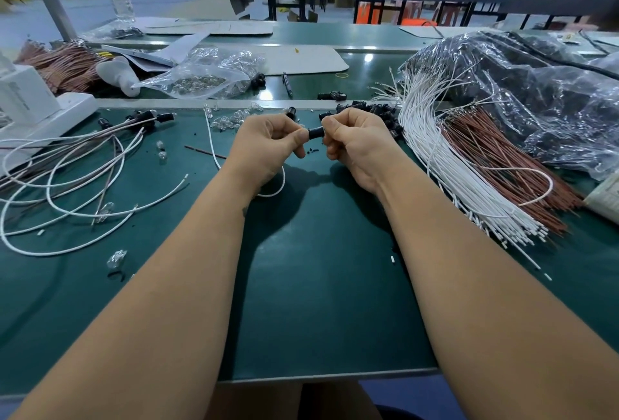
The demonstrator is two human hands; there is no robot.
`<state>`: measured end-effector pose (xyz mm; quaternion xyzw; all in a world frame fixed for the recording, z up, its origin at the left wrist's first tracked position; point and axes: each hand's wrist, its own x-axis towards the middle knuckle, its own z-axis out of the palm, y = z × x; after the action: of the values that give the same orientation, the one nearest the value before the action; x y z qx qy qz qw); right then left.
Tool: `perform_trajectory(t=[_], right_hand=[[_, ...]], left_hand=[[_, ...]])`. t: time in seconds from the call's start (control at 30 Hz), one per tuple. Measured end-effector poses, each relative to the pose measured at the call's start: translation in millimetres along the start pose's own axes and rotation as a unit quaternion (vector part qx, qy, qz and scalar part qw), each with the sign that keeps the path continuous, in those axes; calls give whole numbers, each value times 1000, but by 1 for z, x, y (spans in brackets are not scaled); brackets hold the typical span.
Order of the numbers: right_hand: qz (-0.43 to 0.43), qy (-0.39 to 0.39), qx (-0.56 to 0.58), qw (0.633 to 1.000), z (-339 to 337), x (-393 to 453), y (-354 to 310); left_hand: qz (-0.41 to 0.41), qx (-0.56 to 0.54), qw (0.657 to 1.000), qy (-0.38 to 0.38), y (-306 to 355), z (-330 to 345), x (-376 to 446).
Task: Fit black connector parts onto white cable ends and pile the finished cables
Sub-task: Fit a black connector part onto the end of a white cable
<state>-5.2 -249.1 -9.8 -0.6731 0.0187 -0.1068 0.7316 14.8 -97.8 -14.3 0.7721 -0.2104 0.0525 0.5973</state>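
Above the middle of the green table, the person's left hand and right hand meet – both with fingers curled, pinching one black connector part between them. A white cable loops down beneath the left hand. At about three o'clock from the hands lies the fanned bundle of white cables, with brown wires just beyond – at nine o'clock, a loose pile of finished cables. Spare black connectors sit at one o'clock
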Motion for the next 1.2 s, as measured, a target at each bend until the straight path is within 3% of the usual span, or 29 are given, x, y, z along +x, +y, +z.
perform_trajectory(t=[0.33,0.53,0.9,1.2], right_hand=[[-9,19,15,1000,4,1,0],[-22,117,42,992,0,2,-1],[-26,33,79,996,6,-4,-2],[-5,30,63,998,6,-5,-4]], left_hand=[[-8,-26,999,34,2,5,0],[-26,-39,998,48,-2,0,4],[19,-237,969,-62,4,-8,5],[23,-327,936,-126,0,-14,6]])
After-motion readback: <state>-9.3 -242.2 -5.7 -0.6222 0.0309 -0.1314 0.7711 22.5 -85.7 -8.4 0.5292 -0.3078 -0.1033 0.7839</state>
